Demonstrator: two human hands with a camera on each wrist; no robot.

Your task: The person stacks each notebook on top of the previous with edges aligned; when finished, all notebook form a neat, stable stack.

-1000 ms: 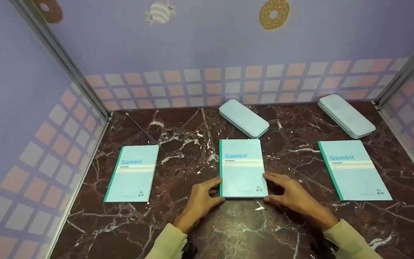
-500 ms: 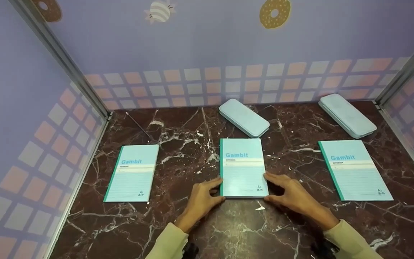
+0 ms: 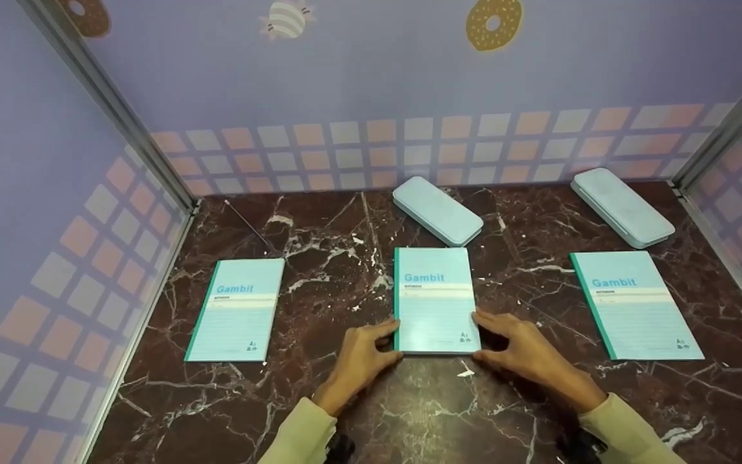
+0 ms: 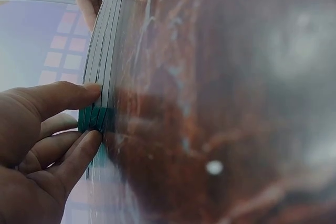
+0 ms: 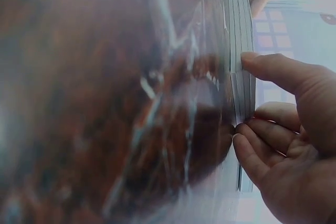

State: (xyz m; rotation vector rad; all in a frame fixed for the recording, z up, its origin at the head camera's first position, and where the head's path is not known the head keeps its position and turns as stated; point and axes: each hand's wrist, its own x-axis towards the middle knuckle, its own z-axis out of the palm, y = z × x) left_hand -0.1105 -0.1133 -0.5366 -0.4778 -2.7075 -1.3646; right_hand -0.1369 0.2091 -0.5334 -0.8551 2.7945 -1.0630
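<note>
Worktop (image 3: pixel 216 422): dark red-brown, marbled with white veins; pale scraps (image 3: pixel 466 372) scattered. Lilac back wall (image 3: pixel 384 71) bears pink-and-white checks; metal corner post (image 3: pixel 105 96) at left. Notebook stack (image 3: pixel 435 316) lies flat, mid-worktop; left hand (image 3: pixel 359 356) and right hand (image 3: pixel 525 348) grip its near corners between thumb and fingers.

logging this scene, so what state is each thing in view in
middle notebook stack, closed, piled flat
left notebook, closed, cover up
right notebook, closed, cover up
middle case, looks shut
right case, looks shut
thin rod, lying slanted
left fingers, touching the stack's near-left corner
right fingers, touching the stack's near-right corner
</note>
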